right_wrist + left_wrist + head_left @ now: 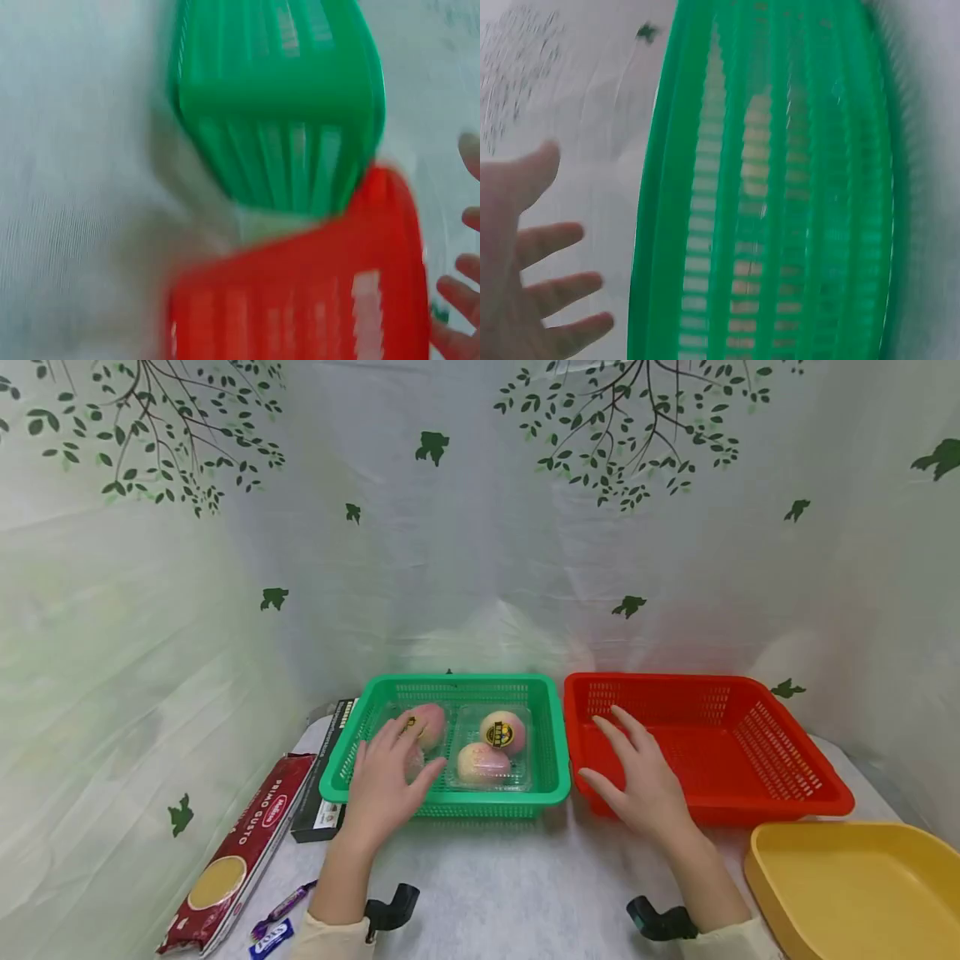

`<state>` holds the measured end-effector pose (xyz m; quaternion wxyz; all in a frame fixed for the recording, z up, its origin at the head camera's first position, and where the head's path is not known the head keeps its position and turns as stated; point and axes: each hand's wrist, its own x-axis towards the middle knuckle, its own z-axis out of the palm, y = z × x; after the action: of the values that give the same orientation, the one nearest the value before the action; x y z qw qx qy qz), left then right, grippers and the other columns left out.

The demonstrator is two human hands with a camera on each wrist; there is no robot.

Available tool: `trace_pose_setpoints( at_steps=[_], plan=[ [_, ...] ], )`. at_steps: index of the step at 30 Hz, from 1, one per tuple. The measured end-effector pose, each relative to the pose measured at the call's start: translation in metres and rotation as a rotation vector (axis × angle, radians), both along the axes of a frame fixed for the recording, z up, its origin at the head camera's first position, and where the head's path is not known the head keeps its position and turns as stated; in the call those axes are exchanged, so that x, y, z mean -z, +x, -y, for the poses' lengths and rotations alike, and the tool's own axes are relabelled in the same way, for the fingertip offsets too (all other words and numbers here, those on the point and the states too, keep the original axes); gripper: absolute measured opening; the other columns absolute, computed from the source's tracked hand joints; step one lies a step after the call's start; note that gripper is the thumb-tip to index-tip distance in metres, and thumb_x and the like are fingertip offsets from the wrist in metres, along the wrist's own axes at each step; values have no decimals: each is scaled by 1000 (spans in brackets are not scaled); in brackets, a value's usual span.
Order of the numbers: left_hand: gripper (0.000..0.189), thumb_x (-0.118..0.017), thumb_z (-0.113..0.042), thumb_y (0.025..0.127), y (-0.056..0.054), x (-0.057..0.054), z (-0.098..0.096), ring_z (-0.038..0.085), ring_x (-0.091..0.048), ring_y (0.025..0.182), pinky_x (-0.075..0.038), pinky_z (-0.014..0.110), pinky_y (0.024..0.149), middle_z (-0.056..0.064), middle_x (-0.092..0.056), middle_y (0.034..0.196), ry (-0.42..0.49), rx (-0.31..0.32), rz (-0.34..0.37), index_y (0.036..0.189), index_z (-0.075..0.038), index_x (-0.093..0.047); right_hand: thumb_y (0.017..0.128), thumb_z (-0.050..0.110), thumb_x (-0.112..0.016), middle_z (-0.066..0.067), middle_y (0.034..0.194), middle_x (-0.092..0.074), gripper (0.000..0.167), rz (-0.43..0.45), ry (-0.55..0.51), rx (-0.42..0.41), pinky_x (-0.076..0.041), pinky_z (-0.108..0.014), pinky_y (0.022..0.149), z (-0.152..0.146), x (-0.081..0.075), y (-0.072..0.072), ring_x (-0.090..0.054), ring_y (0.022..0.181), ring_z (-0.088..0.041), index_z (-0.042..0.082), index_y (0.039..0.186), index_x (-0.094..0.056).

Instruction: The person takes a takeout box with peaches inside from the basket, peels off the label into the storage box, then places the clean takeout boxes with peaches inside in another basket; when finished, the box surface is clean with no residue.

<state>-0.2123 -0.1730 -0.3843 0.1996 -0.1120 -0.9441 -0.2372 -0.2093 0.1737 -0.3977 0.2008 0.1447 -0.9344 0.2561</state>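
**Both hands spread, nothing held**
Green basket (480, 802) just beside red basket (720, 760); room to move above both rims. Clear fruit packs (485, 763) sit in green. Left hand (386, 781) is over green's left side, right hand (645, 781) at red's near-left; fingers apart.

Green basket (491, 799), glossy, apparently plastic

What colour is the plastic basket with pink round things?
The rectangular plastic basket is green, clearest in the head view.

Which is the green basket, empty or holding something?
Holding something: two clear packs sit inside the green basket, one partly behind the left hand.
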Motion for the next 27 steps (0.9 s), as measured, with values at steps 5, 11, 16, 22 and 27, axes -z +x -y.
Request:
trace_pose_setpoints(
  at_steps=[5, 11, 16, 22, 27],
  plan=[
    [49, -65, -26, 96, -5, -1, 22, 41, -39, 142, -29, 66, 114, 14, -45, 154, 244, -71, -73, 141, -12, -56, 89, 27, -74, -6, 163, -29, 70, 67, -156, -215, -50, -59, 99, 33, -11, -4, -34, 146, -33, 23, 151, -43],
    [45, -59, -30, 100, -11, 4, 36, 38, -36, 146, -31, 63, 115, 13, -43, 156, 342, -158, 3, 141, -13, -55, 93, 25, -69, -4, 165, -21, 68, 317, -337, -359, -44, -59, 108, 68, -21, -16, -31, 148, -32, 26, 153, -37],
    [42, -58, -29, 100, -15, 9, 43, 34, -35, 147, -29, 59, 118, 12, -45, 155, 498, -223, 32, 140, -16, -57, 96, 27, -64, -8, 166, -18, 63, 405, -420, -295, -38, -62, 112, 92, -16, -36, -23, 152, -34, 23, 153, -38],
    [42, -56, -33, 101, -14, 9, 56, 35, -36, 147, -29, 62, 117, 11, -42, 158, 572, -317, 70, 139, -17, -58, 94, 28, -64, -14, 167, -13, 67, 541, -516, -127, -32, -62, 115, 112, -12, -54, -22, 151, -40, 20, 155, -37],
    [47, -53, -43, 101, -13, 11, 72, 27, -38, 146, -30, 54, 119, 1, -39, 160, 881, -273, 212, 145, -25, -53, 95, 35, -63, -13, 165, -21, 70, 663, -604, -32, -30, -61, 117, 118, -11, -63, -27, 149, -37, 21, 156, -33]
  ],
)
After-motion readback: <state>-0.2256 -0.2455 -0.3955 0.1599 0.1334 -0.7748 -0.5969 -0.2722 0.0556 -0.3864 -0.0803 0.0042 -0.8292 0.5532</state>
